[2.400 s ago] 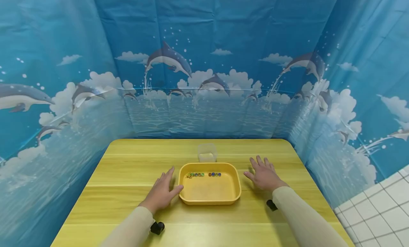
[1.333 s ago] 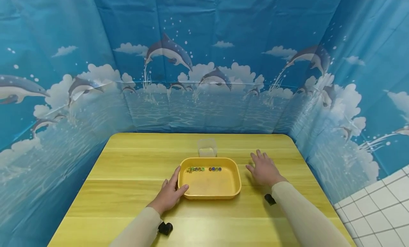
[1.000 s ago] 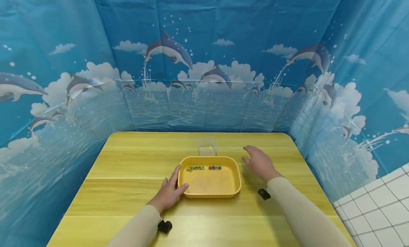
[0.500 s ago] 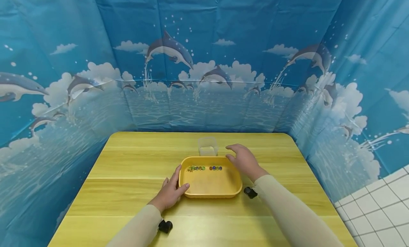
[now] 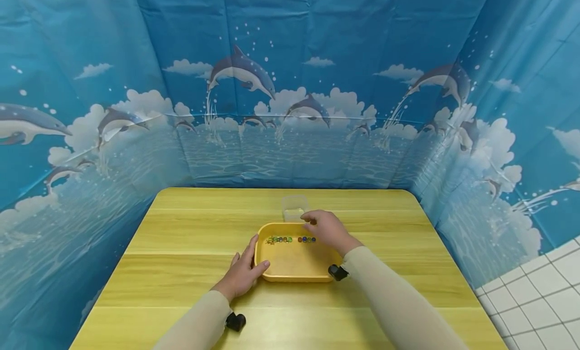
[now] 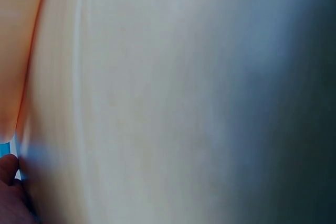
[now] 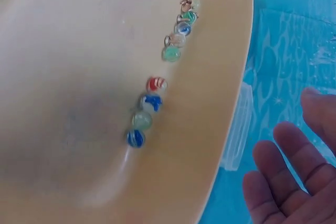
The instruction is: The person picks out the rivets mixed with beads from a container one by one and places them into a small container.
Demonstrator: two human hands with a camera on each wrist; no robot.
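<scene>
Right hand (image 5: 330, 231), empty, fingers loosely bent, hung over yellow rectangular plastic tray (image 5: 294, 263), near multicoloured round glass marbles (image 5: 304, 239) inside; left hand (image 5: 241, 275), fingers extended, touched tray's left side.

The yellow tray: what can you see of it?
The yellow tray is shallow and plastic-looking, with rounded corners. It sits open side up on the table. Marbles and small golden pieces lie along its far side. The left hand touches its left rim; the right hand hangs over its far right part.
</scene>
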